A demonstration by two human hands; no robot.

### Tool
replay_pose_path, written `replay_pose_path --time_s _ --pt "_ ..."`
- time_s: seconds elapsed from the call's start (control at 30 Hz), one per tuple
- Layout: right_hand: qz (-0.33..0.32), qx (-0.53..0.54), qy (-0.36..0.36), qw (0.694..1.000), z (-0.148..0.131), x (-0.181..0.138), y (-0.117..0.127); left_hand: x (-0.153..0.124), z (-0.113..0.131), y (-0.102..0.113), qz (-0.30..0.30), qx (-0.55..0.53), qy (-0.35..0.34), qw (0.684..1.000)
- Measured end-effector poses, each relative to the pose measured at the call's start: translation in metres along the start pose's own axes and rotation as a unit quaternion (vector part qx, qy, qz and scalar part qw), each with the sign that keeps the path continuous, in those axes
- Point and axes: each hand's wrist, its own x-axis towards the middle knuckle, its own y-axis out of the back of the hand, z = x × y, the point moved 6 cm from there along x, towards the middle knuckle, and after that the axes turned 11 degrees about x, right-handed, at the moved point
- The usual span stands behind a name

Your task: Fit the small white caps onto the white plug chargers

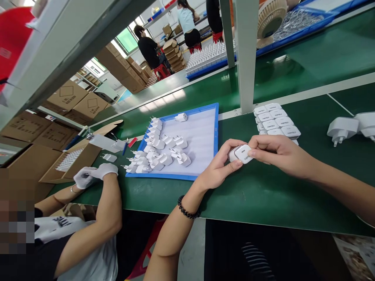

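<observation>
Between my two hands is a white plug-in charger (243, 153), its face with a small port slot turned up toward me. My left hand (221, 162) wraps round its left side, thumb on the lower edge. At its right edge, my right hand (274, 152) pinches with thumb and finger. Just beyond my right hand stand rows of white chargers with printed faces (275, 119). Left of my hands, a blue-rimmed tray (216, 128) holds several loose white chargers (156, 156) with their pins showing.
A co-worker's white-gloved hands (95, 174) work at the left beside an open carton (64, 164). More chargers (342, 128) lie at the far right. A grey post (245, 58) rises behind the tray. A fan (271, 19) and a charger-filled tray (208, 58) stand farther back.
</observation>
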Motion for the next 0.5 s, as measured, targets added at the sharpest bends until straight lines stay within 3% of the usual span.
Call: replay_pose_path --time_s 0.23,0.5 --pt "0.007 -0.03 0.007 1.0 -0.0009 -0.0004 0.001 0.0004 0.0004 0.0 0.011 0.028 -0.007 1.0" --pt "0.003 -0.054 -0.008 0.998 -0.0007 -0.0002 0.0022 0.0002 0.0049 0.0035 0.035 0.085 -0.094 0.991"
